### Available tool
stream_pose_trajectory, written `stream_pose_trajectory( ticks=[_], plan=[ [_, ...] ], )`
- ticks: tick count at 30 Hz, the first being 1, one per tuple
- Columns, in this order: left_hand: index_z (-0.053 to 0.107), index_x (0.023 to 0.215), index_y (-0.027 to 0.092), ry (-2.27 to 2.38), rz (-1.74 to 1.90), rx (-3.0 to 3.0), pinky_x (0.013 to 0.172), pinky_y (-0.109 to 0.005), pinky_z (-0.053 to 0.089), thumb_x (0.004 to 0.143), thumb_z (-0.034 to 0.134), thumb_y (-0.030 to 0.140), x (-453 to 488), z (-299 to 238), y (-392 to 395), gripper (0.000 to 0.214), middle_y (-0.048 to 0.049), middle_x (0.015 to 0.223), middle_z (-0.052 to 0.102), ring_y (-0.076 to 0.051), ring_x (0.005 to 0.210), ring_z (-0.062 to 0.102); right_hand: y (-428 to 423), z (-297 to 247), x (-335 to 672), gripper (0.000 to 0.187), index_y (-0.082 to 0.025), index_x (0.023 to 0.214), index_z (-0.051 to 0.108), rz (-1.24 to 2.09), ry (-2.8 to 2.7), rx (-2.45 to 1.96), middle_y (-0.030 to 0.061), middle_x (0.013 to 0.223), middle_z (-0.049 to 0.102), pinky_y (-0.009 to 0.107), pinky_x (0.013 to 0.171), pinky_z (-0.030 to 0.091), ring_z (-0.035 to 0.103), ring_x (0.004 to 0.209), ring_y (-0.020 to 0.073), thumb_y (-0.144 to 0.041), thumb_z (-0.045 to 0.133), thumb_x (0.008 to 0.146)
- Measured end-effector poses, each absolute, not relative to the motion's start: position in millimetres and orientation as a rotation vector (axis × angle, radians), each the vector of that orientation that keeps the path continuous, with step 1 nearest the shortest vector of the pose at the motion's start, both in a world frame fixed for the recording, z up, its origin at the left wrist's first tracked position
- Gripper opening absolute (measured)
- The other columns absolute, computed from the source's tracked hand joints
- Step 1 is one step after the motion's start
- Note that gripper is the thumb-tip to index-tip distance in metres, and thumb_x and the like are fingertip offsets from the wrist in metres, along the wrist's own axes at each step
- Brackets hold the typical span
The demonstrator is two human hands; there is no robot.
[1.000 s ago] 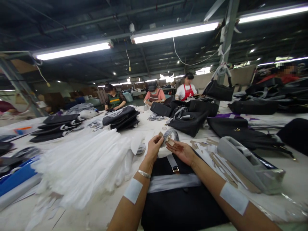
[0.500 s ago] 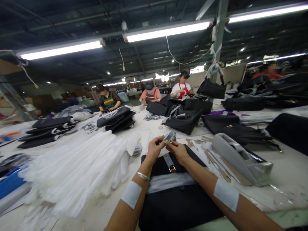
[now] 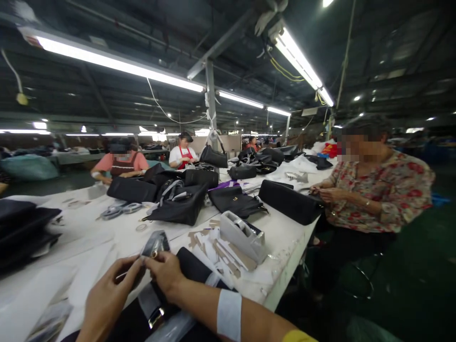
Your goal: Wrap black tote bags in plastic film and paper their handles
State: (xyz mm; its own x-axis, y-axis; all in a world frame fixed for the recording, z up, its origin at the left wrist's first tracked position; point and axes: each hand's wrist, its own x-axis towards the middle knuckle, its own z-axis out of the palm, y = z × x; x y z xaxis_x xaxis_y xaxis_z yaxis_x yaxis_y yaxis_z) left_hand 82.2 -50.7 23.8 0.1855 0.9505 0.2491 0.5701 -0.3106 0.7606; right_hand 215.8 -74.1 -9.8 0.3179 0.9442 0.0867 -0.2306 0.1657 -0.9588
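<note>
My left hand (image 3: 113,289) and my right hand (image 3: 166,273) meet over a black bag (image 3: 192,261) on the table. Between their fingertips is a strap wrapped in greyish plastic film (image 3: 156,241), whose far part loops up beyond the hands. A small gold fitting (image 3: 154,254) shows at my right fingertips. Both hands are closed in a pinch. Below them, the bag bears a film-covered strap with a gold buckle (image 3: 156,317), plus a band of clear film. My forearms and the lower frame edge hide part of the bag.
Right of the bag stands a grey tape dispenser (image 3: 244,237) beside loose paper and card strips (image 3: 223,251). Several black bags (image 3: 178,204) lie farther back. At left is a black stack (image 3: 26,232). A co-worker in a flowered shirt (image 3: 384,190) sits beyond the table's right edge.
The view has swung to the right, bringing the flowered-shirt co-worker into sight. Both hands keep their pinch on the wrapped strap and appear lower and farther left in the picture.
</note>
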Motion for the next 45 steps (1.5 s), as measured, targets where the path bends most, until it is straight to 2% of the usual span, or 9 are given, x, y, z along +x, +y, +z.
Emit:
stream_pose_trajectory(
  ticks=[7,12,16,22,30,37,41,43,45],
  plan=[
    [0.067,0.112,0.028,1.773,0.871,2.318,0.059,-0.033,0.045,0.090,0.043,0.054,81,27,-71,0.042,-0.0069,0.082,0.075,-0.031,0.072,0.070,-77,-9,210,0.030,-0.017,0.071,0.062,1.040,-0.818,-1.051,-0.0049,0.060,0.056,0.023,0.052,0.035,0.046,0.054,0.0094,-0.039,0.080,0.062],
    [0.068,0.113,0.023,1.735,0.959,2.738,0.055,-0.033,0.044,0.094,0.032,0.034,87,16,-78,0.042,-0.0119,0.093,0.075,-0.030,0.071,0.070,-73,-8,211,0.041,-0.019,0.069,0.061,1.069,-0.732,-0.989,-0.0032,0.062,0.061,0.026,0.053,0.044,0.057,0.057,0.0138,-0.046,0.085,0.051],
    [0.068,0.117,0.017,1.524,1.123,2.834,0.071,-0.038,0.053,0.090,0.037,0.023,97,10,-80,0.041,-0.0165,0.111,0.072,-0.033,0.092,0.071,-78,0,213,0.048,-0.018,0.063,0.061,1.103,-0.682,-0.924,-0.0017,0.060,0.063,0.033,0.060,0.053,0.061,0.059,0.0170,-0.051,0.087,0.040],
    [0.063,0.127,0.013,1.356,1.282,2.492,0.107,-0.043,0.043,0.084,0.051,0.013,112,16,-86,0.045,-0.0194,0.136,0.059,-0.032,0.126,0.056,-87,5,220,0.044,-0.014,0.081,0.071,1.168,-0.746,-0.812,0.0027,0.082,0.072,0.029,0.081,0.052,0.066,0.078,0.0163,-0.047,0.085,0.055],
    [0.073,0.106,0.022,1.229,1.495,1.945,0.099,-0.039,0.049,0.088,0.060,0.031,102,21,-75,0.024,-0.0085,0.109,0.074,-0.025,0.105,0.067,-92,6,225,0.041,-0.015,0.093,0.075,1.134,-0.872,-0.872,0.0065,0.092,0.074,0.029,0.073,0.052,0.068,0.087,0.0205,-0.045,0.082,0.065],
    [0.072,0.109,0.018,1.022,1.353,1.773,0.099,-0.038,0.048,0.082,0.065,0.040,88,22,-63,0.036,-0.0084,0.109,0.074,-0.025,0.105,0.067,-93,10,222,0.042,-0.017,0.100,0.073,1.070,-1.010,-0.939,0.0073,0.097,0.073,0.027,0.071,0.051,0.068,0.093,0.0215,-0.048,0.074,0.072],
    [0.072,0.109,0.015,1.088,1.311,1.752,0.099,-0.039,0.048,0.077,0.068,0.048,82,17,-59,0.046,-0.0096,0.109,0.074,-0.026,0.105,0.067,-91,17,227,0.031,-0.019,0.087,0.075,0.973,-1.193,-1.038,0.0032,0.079,0.073,0.030,0.065,0.051,0.068,0.073,0.0198,-0.044,0.075,0.069],
    [0.071,0.111,0.016,1.122,1.297,1.743,0.099,-0.039,0.048,0.074,0.070,0.051,81,14,-56,0.050,-0.0096,0.109,0.074,-0.026,0.105,0.067,-95,28,242,0.022,-0.022,0.079,0.076,0.913,-1.296,-1.095,0.0004,0.072,0.072,0.032,0.069,0.050,0.066,0.068,0.0193,-0.036,0.080,0.063],
    [0.069,0.114,0.017,1.144,1.298,1.717,0.098,-0.039,0.048,0.074,0.070,0.051,81,14,-56,0.053,-0.0104,0.108,0.074,-0.026,0.106,0.067,-109,44,271,0.020,-0.026,0.082,0.078,0.785,-1.405,-1.149,-0.0004,0.081,0.074,0.035,0.081,0.049,0.066,0.078,0.0211,-0.029,0.080,0.062]
  ],
)
